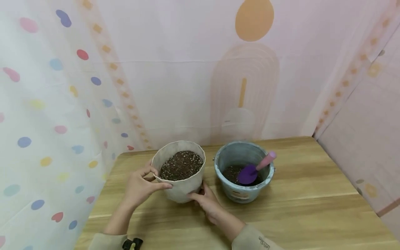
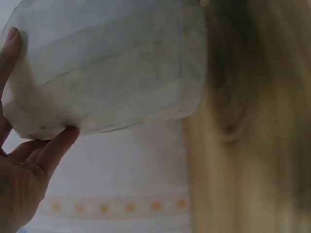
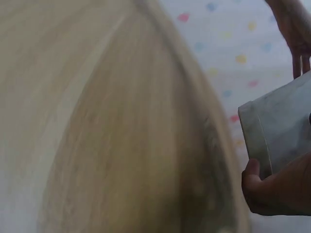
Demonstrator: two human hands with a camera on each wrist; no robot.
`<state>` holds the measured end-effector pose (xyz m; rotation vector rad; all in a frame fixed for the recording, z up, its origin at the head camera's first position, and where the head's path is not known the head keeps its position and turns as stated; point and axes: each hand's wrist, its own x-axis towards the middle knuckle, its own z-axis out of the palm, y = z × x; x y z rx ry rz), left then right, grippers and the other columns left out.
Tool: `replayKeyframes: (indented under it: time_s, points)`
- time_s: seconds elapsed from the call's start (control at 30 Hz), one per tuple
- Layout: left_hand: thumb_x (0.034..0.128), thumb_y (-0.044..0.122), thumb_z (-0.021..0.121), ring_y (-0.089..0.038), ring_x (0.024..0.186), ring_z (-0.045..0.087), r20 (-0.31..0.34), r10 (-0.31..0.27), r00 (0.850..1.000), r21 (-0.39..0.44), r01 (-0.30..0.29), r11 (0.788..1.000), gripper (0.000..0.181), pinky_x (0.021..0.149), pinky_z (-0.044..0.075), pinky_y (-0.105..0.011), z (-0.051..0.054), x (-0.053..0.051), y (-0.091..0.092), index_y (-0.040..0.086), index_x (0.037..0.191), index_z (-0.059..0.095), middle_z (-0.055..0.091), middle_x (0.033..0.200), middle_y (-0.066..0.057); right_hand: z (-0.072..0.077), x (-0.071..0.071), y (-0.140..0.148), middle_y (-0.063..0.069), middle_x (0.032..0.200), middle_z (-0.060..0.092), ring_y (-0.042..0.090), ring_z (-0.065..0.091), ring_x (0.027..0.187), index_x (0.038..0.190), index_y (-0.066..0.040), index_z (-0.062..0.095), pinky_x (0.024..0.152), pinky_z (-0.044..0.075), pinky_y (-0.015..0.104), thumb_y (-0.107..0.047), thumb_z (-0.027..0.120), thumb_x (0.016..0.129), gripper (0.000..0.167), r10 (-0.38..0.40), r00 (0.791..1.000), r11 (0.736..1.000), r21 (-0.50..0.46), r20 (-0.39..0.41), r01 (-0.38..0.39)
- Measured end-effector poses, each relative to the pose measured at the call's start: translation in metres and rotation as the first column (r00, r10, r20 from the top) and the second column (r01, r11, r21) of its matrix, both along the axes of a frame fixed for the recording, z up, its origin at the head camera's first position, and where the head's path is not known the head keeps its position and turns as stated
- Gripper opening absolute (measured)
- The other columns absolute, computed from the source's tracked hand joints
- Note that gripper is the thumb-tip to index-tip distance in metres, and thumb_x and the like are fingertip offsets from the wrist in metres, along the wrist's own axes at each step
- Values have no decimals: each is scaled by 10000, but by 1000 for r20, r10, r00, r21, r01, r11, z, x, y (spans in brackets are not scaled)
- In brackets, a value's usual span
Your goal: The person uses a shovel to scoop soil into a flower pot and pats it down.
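A whitish, many-sided plant pot [image 1: 184, 189] holds dark soil [image 1: 182, 165] flecked with pale bits. At the pot's left rim, my left hand [image 1: 140, 184] grips the wall, thumb on the near side and fingers toward the far side. My right hand [image 1: 207, 205] holds the pot low on its right side, near the base; some of its fingers are hidden behind the pot. The left wrist view shows the pot's pale wall [image 2: 112, 73] close up, with the left hand [image 2: 34, 165] at its rim. In the right wrist view the right hand [image 3: 272, 189] is at the base edge.
Just right of the pot stands a blue-grey bucket [image 1: 239, 192] with some dark soil inside. A trowel with a purple blade [image 1: 247, 174] and pink handle [image 1: 266, 160] leans in it. Both containers are on a wooden table [image 1: 312, 194], with patterned curtains [image 1: 175, 86] behind and beside it.
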<state>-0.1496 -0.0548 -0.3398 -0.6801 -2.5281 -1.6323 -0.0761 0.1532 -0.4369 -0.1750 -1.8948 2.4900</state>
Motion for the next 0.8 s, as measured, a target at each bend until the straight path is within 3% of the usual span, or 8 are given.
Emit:
replayKeyframes:
  time_s: [0.13,0.23,0.37,0.47,0.6,0.8]
  points:
    - [580,160,996,-460,1148,629,-8,18,1000,33,-18,999,466,789,603,-328,-23,-4,14,18,808,614,411,1527,-278,-15,-10,8,221,1458,439,198,529,941,1586,28,182,782,474,328,-29,583,776,905,-56,998,998,0,7,56]
    - [582,161,996,-456,1222,585,-8,12,1000,48,-11,999,480,812,597,-311,-31,-6,19,13,802,596,450,1505,-269,-20,-12,12,283,1573,304,292,518,1132,1599,29,118,851,483,357,-37,565,786,930,-60,998,998,18,26,59]
    - [581,174,996,-471,1307,513,-14,25,1000,48,-25,999,487,868,577,-333,-37,-6,22,11,788,586,444,1505,-279,-21,-9,14,308,1622,181,390,324,1430,1582,75,102,1026,436,404,-50,579,804,921,-66,997,993,104,27,63]
    - [579,220,999,-470,1319,502,-26,41,999,31,-40,999,490,889,569,-357,-41,-7,24,27,781,596,434,1520,-266,-19,-7,14,320,1608,208,422,250,1476,1565,105,143,1135,352,476,-50,590,801,898,-100,995,977,190,-9,100]
    - [577,225,1000,-468,1328,491,-38,40,998,44,-38,998,490,912,554,-361,-45,-11,27,26,776,599,421,1527,-271,-14,-5,14,321,1591,258,433,298,1457,1554,111,201,1169,304,545,-99,624,813,879,-144,988,931,330,-58,156]
    - [568,177,998,-477,1359,451,-49,37,998,58,-34,998,481,932,527,-331,-49,-14,23,30,775,589,365,1576,-231,-7,2,17,349,1580,248,456,339,1430,1539,148,175,1137,352,565,-193,672,897,881,-79,990,902,414,-120,123]
